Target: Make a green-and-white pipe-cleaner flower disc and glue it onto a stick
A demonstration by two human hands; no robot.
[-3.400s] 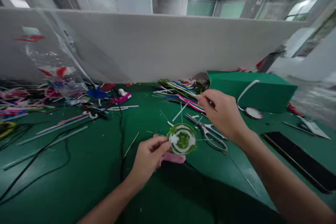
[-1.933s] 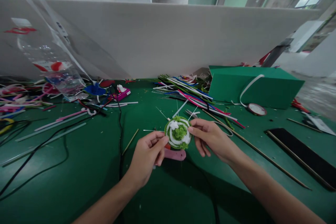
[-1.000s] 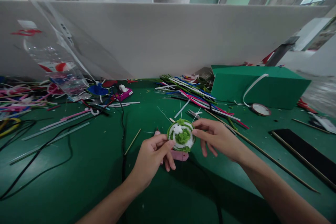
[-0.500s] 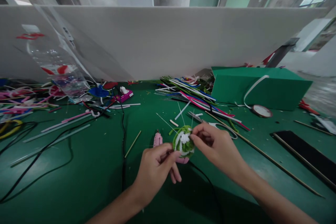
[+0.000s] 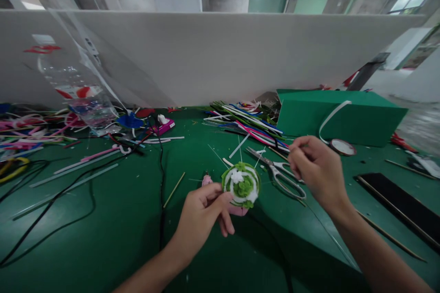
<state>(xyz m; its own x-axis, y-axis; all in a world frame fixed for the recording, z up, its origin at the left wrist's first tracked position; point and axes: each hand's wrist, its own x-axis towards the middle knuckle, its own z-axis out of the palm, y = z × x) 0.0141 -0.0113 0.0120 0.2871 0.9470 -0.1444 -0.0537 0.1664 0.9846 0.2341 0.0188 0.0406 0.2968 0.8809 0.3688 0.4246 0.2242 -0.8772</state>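
In my left hand (image 5: 206, 213), a round green-and-white fuzzy coil (image 5: 243, 187), apparently of pipe cleaner, is pinched at its left edge. Several thin, stiff strands stick out around it. Beneath it lies a pink glue gun (image 5: 237, 209), partly hidden by the coil and my fingers. My right hand (image 5: 316, 169) is raised to the right, apart from the coil, with its fingers closed in a pinch; whatever they hold cannot be made out. Scissors (image 5: 283, 178) with pale handles lie on the table between the coil and my right hand, blades partly apart.
Coloured pipe cleaners (image 5: 240, 116) are heaped at the back. A green box (image 5: 343, 116) stands at the right back, a tape roll (image 5: 343, 147) before it. A black strip (image 5: 398, 201) lies right. At left are a plastic bottle (image 5: 68, 82) and a black cable (image 5: 161, 183).
My right hand has left the coil and moved right and up. The coil, still in my left hand, now shows more of its face, and the scissors are more exposed.
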